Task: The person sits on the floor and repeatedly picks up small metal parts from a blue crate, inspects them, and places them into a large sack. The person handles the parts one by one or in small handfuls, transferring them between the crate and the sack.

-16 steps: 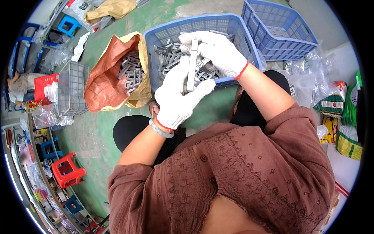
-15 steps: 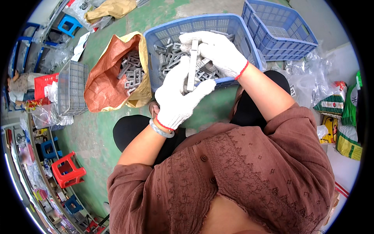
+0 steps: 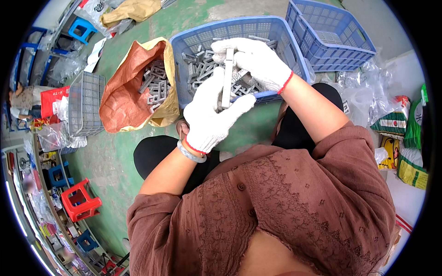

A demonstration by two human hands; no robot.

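Observation:
In front of me I hold a grey metal bar (image 3: 228,80), long and narrow, nearly upright in the picture. My right hand (image 3: 258,60), in a white knit glove with a red cuff, is closed around its far end. My left hand (image 3: 209,112), gloved the same way, cradles the near part, its thumb stretched out to the right; the fingers behind the bar are partly hidden. Beneath both hands sits a blue plastic basket (image 3: 202,34) with many loose grey metal pieces (image 3: 200,69). Left of it stands an open woven sack (image 3: 122,96) holding similar metal pieces (image 3: 159,89).
Another blue crate (image 3: 340,50) stands at the far right, near clear plastic bags (image 3: 368,92) and colourful sacks (image 3: 391,119). On the left are a grey crate (image 3: 87,103), a red stool (image 3: 80,200) and a blue stool (image 3: 83,30). Part of another person (image 3: 30,99) shows at the far left.
Both hands keep their hold on the metal bar. The bar has shifted only a tiny amount; the surroundings look the same.

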